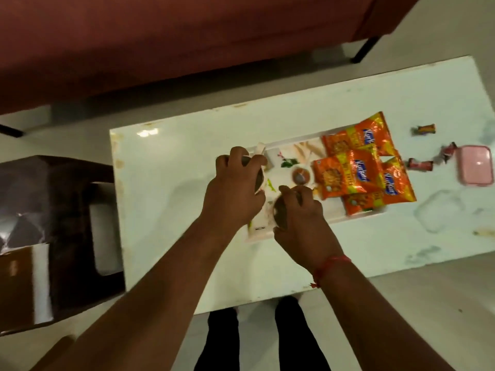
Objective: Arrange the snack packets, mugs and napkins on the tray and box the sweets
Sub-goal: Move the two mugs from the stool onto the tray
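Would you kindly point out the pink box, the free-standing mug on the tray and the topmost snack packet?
pink box (476, 165): head view, middle of its closed lid.
free-standing mug (301, 175): head view, its brown inside.
topmost snack packet (368, 136): head view, centre of the orange front.

Both arms stretched fwd; left hand (235, 180) & right hand (300, 215) palm-down, fingers curled in a grip, side by side.

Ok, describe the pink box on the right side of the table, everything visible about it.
The pink box is a small rounded-corner rectangle, seemingly plastic, with a lid on and a glare spot on top. It lies flat near the table's right end, outside the tray. A wrapped sweet lies just left of it; contact is unclear. Neither hand touches it.
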Demonstrator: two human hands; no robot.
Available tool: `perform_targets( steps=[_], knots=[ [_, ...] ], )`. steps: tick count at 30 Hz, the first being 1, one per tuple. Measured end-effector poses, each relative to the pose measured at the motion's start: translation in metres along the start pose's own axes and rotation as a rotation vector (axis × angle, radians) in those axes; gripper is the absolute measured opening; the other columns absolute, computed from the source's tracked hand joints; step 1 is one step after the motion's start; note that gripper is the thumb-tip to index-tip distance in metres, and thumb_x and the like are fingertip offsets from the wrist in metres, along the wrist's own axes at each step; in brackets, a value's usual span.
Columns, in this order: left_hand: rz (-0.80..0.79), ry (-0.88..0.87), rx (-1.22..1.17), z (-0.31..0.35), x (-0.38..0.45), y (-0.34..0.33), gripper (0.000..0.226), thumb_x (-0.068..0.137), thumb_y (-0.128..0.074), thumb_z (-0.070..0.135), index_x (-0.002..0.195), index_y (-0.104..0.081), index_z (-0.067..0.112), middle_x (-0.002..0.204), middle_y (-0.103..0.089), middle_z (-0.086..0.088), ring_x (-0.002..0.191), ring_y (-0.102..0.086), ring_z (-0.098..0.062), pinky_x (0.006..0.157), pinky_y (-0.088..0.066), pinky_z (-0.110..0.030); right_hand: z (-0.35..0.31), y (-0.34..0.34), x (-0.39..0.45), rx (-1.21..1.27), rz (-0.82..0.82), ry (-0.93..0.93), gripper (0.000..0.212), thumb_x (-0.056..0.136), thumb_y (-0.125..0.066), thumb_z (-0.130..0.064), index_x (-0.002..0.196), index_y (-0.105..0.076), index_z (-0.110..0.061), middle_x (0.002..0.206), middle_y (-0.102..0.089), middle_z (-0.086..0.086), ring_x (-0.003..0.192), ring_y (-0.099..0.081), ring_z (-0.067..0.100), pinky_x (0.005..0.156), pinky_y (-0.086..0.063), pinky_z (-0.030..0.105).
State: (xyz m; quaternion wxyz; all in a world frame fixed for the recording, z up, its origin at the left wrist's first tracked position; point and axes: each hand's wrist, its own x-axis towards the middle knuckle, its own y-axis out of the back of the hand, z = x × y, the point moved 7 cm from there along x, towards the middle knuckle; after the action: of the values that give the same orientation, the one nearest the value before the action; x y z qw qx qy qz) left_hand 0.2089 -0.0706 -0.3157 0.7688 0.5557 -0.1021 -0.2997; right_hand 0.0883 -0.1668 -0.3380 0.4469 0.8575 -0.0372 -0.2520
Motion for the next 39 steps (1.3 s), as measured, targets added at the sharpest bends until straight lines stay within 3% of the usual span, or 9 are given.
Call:
perform_targets(
  steps=[6, 12, 23, 31, 39],
  knots=[
    [-0.164, -0.286, 0.154, 0.059, 0.053, -0.038, 0.055, 0.078, -0.074, 0.024, 0.128, -0.052, 0.031, 0.137, -0.041, -0.001, 0.124, -0.039, -0.028, 0.076, -0.055, -0.042, 0.037, 0.007, 0.01, 0.076, 0.022, -0.009, 0.087, 0.077, -0.074, -0.013, 0.15, -0.027, -0.021, 0.146, -0.029, 0.011, 0.121, -0.043, 0.036, 0.098, -0.047, 0.043],
    [-0.29, -0.558, 0.395, 0.097, 0.082, -0.063, 0.06, 0.077, -0.075, 0.014, 0.13, -0.052, 0.03, 0.146, -0.042, -0.004, 0.131, -0.037, -0.031, 0.093, -0.05, -0.043, 0.061, 0.004, 0.02, 0.088, 0.091, -0.067, 0.092, 0.076, -0.081, -0.026, 0.15, -0.026, -0.025, 0.145, -0.032, 0.01, 0.125, -0.044, 0.035, 0.095, -0.053, 0.043],
    [-0.312, -0.518, 0.395, 0.095, 0.101, -0.079, 0.06, 0.079, -0.075, 0.018, 0.132, -0.05, 0.03, 0.146, -0.039, -0.003, 0.132, -0.036, -0.031, 0.094, -0.049, -0.041, 0.068, -0.004, 0.026, 0.004, 0.225, -0.183, 0.091, 0.072, -0.078, -0.054, 0.147, -0.033, -0.027, 0.133, -0.044, 0.01, 0.113, -0.048, 0.03, 0.083, -0.059, 0.041],
    [-0.312, -0.534, 0.383, 0.088, 0.104, -0.082, 0.061, 0.077, -0.078, 0.022, 0.131, -0.05, 0.03, 0.145, -0.042, -0.003, 0.131, -0.038, -0.032, 0.093, -0.052, -0.043, 0.07, -0.006, 0.025, -0.009, 0.244, -0.18, 0.088, 0.073, -0.076, -0.056, 0.145, -0.035, -0.026, 0.133, -0.048, 0.011, 0.113, -0.05, 0.031, 0.087, -0.056, 0.044],
    [-0.316, -0.557, 0.437, 0.086, 0.104, -0.09, 0.068, 0.079, -0.078, 0.021, 0.137, -0.045, 0.032, 0.156, -0.031, -0.005, 0.143, -0.025, -0.036, 0.11, -0.038, -0.05, 0.069, -0.006, 0.024, -0.033, 0.229, -0.169, 0.088, 0.076, -0.074, -0.055, 0.148, -0.033, -0.026, 0.137, -0.046, 0.01, 0.116, -0.049, 0.032, 0.09, -0.055, 0.045]
  ],
)
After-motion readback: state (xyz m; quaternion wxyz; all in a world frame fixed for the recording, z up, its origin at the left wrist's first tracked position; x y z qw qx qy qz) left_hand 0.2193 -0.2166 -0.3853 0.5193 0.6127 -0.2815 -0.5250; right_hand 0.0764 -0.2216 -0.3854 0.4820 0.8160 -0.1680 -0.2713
